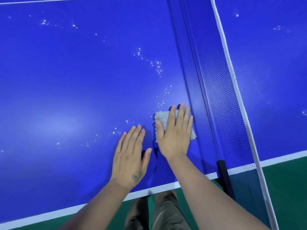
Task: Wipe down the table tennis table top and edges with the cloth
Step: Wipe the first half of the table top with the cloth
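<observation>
Two bare hands lie flat on the blue worktop (74, 80) of a table tennis table, close to its near white-lined edge. The right hand (174, 133) presses straight, slightly spread fingers down on a small folded grey cloth (162, 117), which lies on the blue surface just beside the net (221, 97); the cloth's corners show past the thumb side and past the little-finger side of the palm. Nothing is curled around the cloth: the hand is released and simply bears on it. The left hand (131, 155) rests beside it, apart from the cloth, with fingers extended and together, thumb out to the side, holding nothing. A small dark mark sits on its back near the wrist.

Many pale specks (156, 65) dot the blue surface in a loose band running from the upper left down toward the cloth, with more scattered left of the left hand and some beyond the net. The net's white top band (232, 75) runs diagonally across the right side, and its dark post (224, 175) clamps at the near edge. Below the edge are green floor (285, 188) and the person's olive trousers (166, 213).
</observation>
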Demonstrator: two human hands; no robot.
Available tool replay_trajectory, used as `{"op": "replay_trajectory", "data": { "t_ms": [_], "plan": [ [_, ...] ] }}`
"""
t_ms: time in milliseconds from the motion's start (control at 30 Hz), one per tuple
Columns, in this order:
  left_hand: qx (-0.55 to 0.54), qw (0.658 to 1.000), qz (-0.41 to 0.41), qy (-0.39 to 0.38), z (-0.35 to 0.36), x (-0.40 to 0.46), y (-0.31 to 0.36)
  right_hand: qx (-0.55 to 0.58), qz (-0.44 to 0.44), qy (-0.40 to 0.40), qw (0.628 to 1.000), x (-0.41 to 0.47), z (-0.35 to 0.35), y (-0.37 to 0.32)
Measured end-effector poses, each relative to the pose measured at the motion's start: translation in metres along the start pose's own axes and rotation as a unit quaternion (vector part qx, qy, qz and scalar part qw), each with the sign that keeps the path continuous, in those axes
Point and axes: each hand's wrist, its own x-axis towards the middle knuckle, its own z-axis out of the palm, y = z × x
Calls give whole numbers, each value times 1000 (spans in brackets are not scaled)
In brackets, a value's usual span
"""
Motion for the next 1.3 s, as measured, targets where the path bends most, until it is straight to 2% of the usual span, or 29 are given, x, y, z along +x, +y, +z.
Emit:
{"op": "replay_trajectory", "data": {
  "t_ms": [133,233,467,633,700,900,1067,1167,1300],
  "plan": [
    [-26,997,-35,64,-12,58,-14,-6,-78,-31,996,-25,-4,10],
    [-11,994,-60,89,-14,105,-29,-12,-84,-40,996,-44,-7,27],
    [57,988,-109,93,-17,184,-63,0,4,4,1000,-5,-4,57],
    [76,988,-112,73,-8,187,-71,56,110,50,991,62,-1,22],
    [78,987,-116,75,-8,187,-70,79,126,61,987,80,0,4],
    [85,985,-119,87,-9,189,-68,48,8,35,998,83,3,-34],
    [84,985,-122,86,-8,189,-68,17,-82,1,997,45,-2,-12],
    [85,985,-128,79,-9,190,-68,9,-80,1,997,32,-4,13],
    [89,985,-133,71,-9,190,-68,5,-27,20,999,56,-4,34]
  ]
}}
